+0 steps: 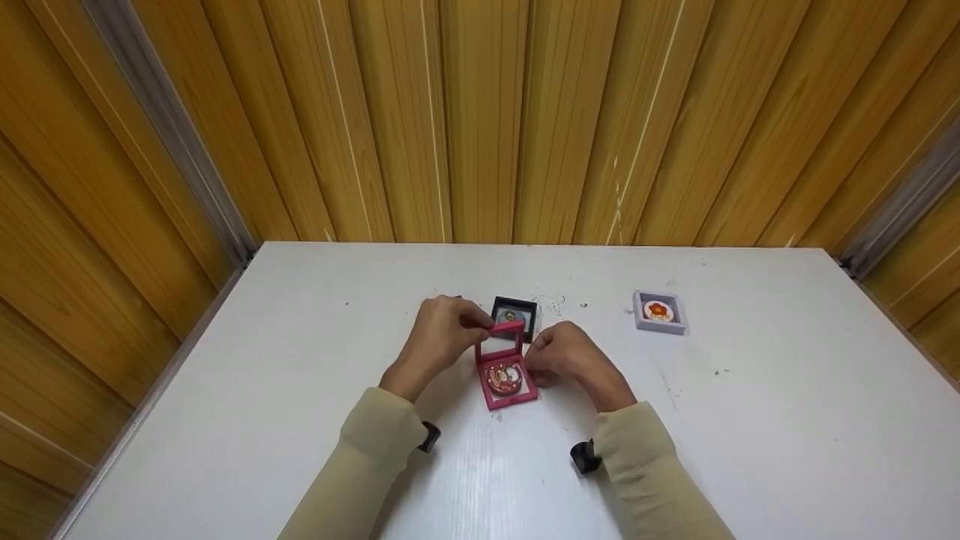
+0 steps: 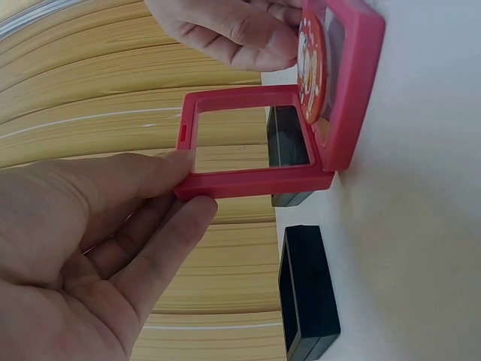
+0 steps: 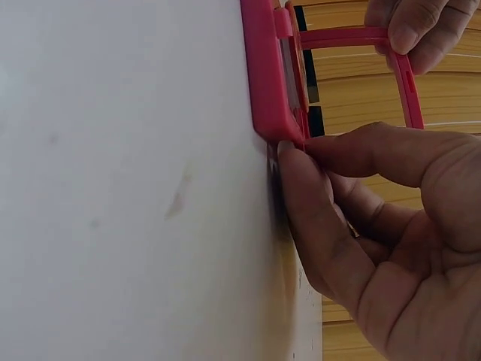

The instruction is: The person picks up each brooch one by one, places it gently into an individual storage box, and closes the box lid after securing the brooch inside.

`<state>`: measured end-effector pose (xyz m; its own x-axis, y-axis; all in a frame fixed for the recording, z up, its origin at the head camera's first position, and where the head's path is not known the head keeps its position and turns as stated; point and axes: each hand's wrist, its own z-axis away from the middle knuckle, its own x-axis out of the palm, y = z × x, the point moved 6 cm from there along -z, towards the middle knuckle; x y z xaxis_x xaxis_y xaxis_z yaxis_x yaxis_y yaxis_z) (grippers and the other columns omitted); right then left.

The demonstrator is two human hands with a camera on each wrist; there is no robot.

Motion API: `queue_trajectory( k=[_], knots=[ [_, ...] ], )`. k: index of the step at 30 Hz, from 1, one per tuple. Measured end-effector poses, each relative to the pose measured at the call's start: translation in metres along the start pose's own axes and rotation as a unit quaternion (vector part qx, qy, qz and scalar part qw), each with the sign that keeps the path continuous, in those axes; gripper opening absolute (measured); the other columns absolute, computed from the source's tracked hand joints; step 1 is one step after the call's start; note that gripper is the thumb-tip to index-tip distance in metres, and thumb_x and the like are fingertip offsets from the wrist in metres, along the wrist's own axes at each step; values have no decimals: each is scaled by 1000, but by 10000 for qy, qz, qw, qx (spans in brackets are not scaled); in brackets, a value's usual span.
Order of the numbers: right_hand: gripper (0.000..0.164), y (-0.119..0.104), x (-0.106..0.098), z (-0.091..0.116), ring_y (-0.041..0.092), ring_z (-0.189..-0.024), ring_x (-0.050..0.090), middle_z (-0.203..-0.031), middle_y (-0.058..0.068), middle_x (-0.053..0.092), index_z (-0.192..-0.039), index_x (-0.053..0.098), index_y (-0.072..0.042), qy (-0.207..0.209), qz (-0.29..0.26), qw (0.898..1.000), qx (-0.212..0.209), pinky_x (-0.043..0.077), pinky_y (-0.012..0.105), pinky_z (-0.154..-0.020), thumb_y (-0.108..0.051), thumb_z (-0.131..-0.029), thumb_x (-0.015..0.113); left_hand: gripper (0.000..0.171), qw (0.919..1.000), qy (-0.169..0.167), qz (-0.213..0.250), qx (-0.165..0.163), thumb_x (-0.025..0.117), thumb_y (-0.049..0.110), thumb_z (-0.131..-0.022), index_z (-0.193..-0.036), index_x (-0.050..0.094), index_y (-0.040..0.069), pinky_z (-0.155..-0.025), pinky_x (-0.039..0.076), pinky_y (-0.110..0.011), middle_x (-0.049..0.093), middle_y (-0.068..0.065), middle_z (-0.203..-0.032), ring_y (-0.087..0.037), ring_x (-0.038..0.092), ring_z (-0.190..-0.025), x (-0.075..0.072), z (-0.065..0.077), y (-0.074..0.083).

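A hinged pink display case point(image 1: 492, 400) stands propped open on the white table, its windowed lid point(image 2: 248, 98) raised. Inside its base lies a round red badge point(image 1: 503, 379) with a printed picture. The left hand point(image 1: 444, 331) pinches the lid's outer corner between thumb and fingers, as the left wrist view shows closely. At the base's right side, near the hinge, the right hand point(image 1: 568, 352) grips a corner with thumb and forefinger point(image 3: 301, 180). Just behind the case sits a black display case point(image 1: 530, 304) with a round item inside, partly covered by the pink lid.
A pale lilac case point(image 1: 661, 327) holding a round badge with a red flower point(image 1: 658, 310) sits farther right on the table point(image 1: 750, 420). Another black case point(image 2: 312, 293) shows in the left wrist view, mostly behind the left hand in the head view. Yellow wood-patterned panels point(image 1: 480, 120) rise behind the table.
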<state>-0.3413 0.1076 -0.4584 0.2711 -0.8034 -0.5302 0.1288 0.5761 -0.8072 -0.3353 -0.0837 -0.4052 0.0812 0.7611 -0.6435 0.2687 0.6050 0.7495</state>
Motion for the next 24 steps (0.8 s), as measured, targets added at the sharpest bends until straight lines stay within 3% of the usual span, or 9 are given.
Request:
queue_trajectory(
  k=[9, 15, 24],
  knots=[
    [7, 3, 2, 1, 12, -57, 68, -71, 8, 71, -87, 74, 8, -117, -321, 9991, 243, 60, 26, -60, 3, -85, 70, 14, 9999, 109, 38, 97, 80, -2, -93, -104, 84, 7, -80, 60, -32, 77, -4, -100, -19, 67, -89, 1, 1, -1],
    [6, 3, 3, -1, 11, -57, 67, -70, 9, 71, -89, 74, 8, -154, -551, 9978, 327, 59, 24, -58, 4, -89, 71, 13, 9996, 191, 60, 221, 79, -1, -94, -102, 84, 7, -78, 59, -32, 77, -4, -100, -19, 68, -90, 0, 1, 1],
    [7, 5, 7, 0, 13, -59, 68, -72, 11, 72, -93, 73, 10, -219, -905, 9952, 305, 60, 26, -60, 5, -88, 70, 15, 9997, -111, 157, 178, 79, -3, -93, -104, 84, 7, -83, 61, -32, 77, -5, -102, -19, 70, -91, -2, 1, -1]
  ],
)
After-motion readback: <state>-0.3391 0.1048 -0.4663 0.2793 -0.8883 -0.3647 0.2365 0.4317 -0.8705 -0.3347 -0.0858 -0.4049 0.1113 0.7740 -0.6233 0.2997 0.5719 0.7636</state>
